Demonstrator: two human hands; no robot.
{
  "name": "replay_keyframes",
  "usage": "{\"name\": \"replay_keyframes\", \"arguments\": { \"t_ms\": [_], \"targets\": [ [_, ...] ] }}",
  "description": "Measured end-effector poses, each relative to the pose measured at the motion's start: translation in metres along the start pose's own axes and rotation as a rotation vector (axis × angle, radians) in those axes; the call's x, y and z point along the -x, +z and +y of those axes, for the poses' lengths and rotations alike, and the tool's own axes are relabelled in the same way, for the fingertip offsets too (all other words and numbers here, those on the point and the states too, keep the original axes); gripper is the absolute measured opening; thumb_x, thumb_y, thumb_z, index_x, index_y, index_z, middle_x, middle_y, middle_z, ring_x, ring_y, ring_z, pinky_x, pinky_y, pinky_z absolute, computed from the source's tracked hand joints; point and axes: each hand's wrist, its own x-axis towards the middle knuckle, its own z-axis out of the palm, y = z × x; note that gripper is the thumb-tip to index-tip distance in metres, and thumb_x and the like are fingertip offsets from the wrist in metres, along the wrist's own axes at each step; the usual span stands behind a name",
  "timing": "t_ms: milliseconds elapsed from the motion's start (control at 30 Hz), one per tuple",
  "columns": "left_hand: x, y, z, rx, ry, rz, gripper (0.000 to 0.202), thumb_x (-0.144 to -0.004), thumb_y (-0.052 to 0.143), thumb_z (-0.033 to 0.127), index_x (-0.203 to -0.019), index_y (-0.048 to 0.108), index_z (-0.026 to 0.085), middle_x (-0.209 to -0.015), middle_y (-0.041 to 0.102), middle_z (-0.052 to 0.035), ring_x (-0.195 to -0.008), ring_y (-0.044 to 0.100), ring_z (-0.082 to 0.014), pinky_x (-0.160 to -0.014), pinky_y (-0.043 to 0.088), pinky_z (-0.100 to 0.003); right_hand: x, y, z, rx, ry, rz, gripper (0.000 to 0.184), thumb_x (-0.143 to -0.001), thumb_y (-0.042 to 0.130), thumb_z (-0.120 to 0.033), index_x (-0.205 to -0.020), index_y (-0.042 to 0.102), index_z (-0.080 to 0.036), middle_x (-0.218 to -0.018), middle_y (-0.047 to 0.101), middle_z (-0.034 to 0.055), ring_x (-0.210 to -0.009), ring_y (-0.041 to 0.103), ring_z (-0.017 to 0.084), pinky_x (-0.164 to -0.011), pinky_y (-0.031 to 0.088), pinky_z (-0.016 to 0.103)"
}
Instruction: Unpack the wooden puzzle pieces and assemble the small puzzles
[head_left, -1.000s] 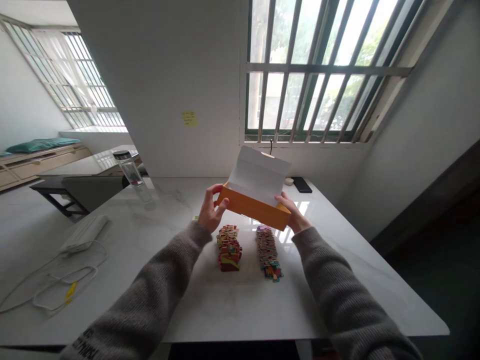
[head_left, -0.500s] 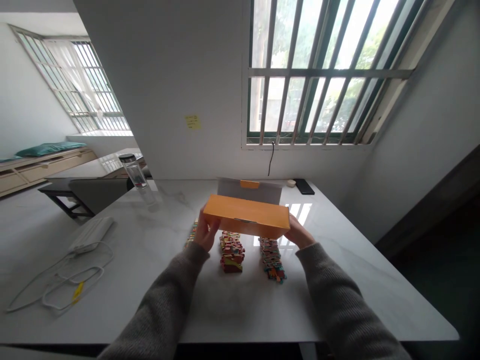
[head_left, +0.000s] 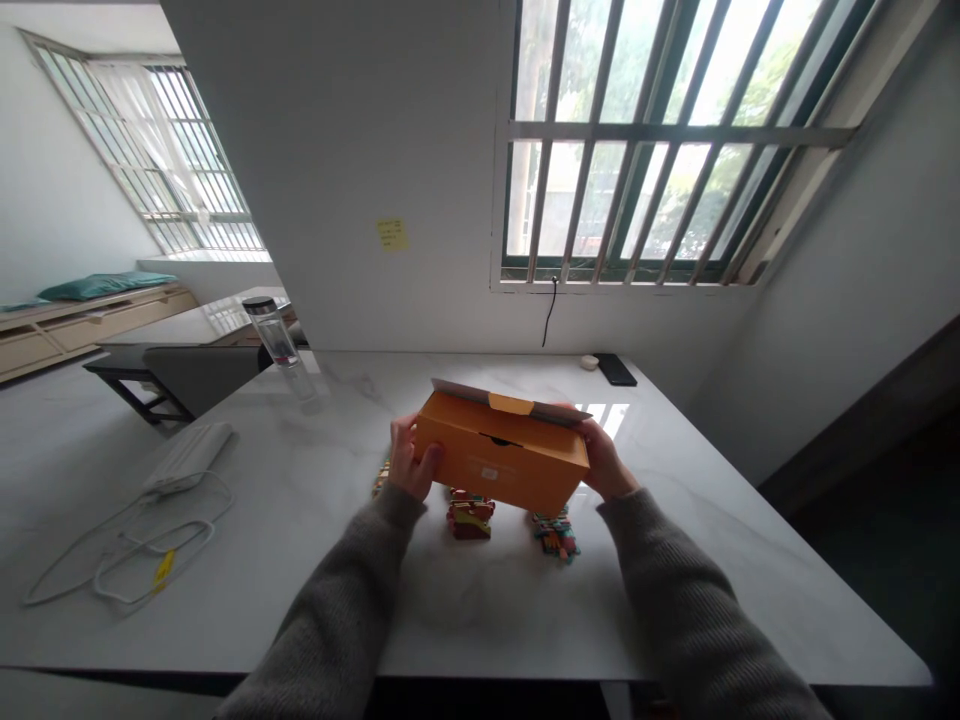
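An orange cardboard box (head_left: 499,468) is held up above the table between both hands, tilted, its grey-edged lid flap partly raised on the far side. My left hand (head_left: 411,462) grips the box's left end, thumb on the front face. At the right end, my right hand (head_left: 604,460) is closed round the box, its fingers partly hidden behind the lid. Below the box lie rows of colourful flat pieces: a middle row (head_left: 471,518), a right row (head_left: 556,538) and a left row (head_left: 382,478) mostly behind my left hand. The box hides much of these rows.
On the white marbled table (head_left: 322,620), a white adapter (head_left: 187,457) lies with its coiled cable at left. A glass bottle (head_left: 271,333) stands at the back left. A black phone (head_left: 616,370) and a small pale round object (head_left: 589,362) rest near the back right.
Both hands have tilted the box so its front face now shows, and lowered it slightly. The lid flap has swung down closer over the box top. The camera view has shifted slightly.
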Motion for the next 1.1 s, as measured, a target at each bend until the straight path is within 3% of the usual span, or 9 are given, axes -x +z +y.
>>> {"name": "replay_keyframes", "arguments": {
  "t_ms": [167, 367, 500, 633, 1100],
  "targets": [
    [-0.004, 0.005, 0.005, 0.180, -0.077, 0.009, 0.060, -0.087, 0.062, 0.060, -0.125, 0.051, 0.015, -0.096, 0.066, -0.0092, -0.081, 0.063, -0.0211, -0.072, 0.055, -0.035, 0.007, 0.005, -0.026, 0.205, -0.050, -0.214, 0.049, -0.079, 0.049, -0.048, -0.114, 0.069, -0.021, -0.116, 0.072, 0.0066, -0.108, 0.065, 0.031, -0.090, 0.051, 0.043],
    [-0.004, 0.006, 0.006, 0.255, -0.142, 0.067, 0.063, -0.080, 0.071, 0.058, -0.122, 0.052, 0.016, -0.096, 0.068, -0.0087, -0.079, 0.065, -0.0195, -0.070, 0.054, -0.030, 0.017, 0.036, -0.085, 1.105, -0.194, -0.351, 0.049, -0.097, 0.046, -0.056, -0.133, 0.061, -0.026, -0.131, 0.064, 0.0087, -0.116, 0.060, 0.029, -0.097, 0.047, 0.043],
    [-0.003, 0.007, 0.005, 0.279, -0.175, 0.051, 0.064, -0.078, 0.074, 0.057, -0.122, 0.051, 0.018, -0.097, 0.068, -0.0081, -0.081, 0.066, -0.0198, -0.072, 0.054, -0.031, 0.013, 0.063, -0.089, 1.471, -0.286, -0.339, 0.048, -0.101, 0.042, -0.054, -0.143, 0.053, -0.033, -0.131, 0.064, 0.0076, -0.112, 0.062, 0.027, -0.093, 0.050, 0.040],
    [-0.004, 0.008, 0.006, 0.280, -0.180, 0.054, 0.062, -0.078, 0.073, 0.057, -0.121, 0.051, 0.018, -0.097, 0.068, -0.0080, -0.082, 0.066, -0.0198, -0.073, 0.054, -0.032, 0.005, 0.076, -0.078, 1.574, -0.338, -0.379, 0.044, -0.105, 0.033, -0.046, -0.145, 0.050, -0.037, -0.126, 0.066, 0.0050, -0.109, 0.063, 0.024, -0.092, 0.051, 0.038],
    [-0.004, 0.006, 0.003, 0.352, -0.131, 0.070, 0.063, -0.078, 0.075, 0.057, -0.124, 0.053, 0.020, -0.102, 0.067, -0.0088, -0.086, 0.065, -0.0192, -0.075, 0.053, -0.030, 0.002, 0.074, -0.078, 1.570, -0.338, -0.389, 0.047, -0.107, 0.028, -0.047, -0.148, 0.046, -0.037, -0.127, 0.064, 0.0053, -0.112, 0.061, 0.024, -0.093, 0.050, 0.037]
  ]
}}
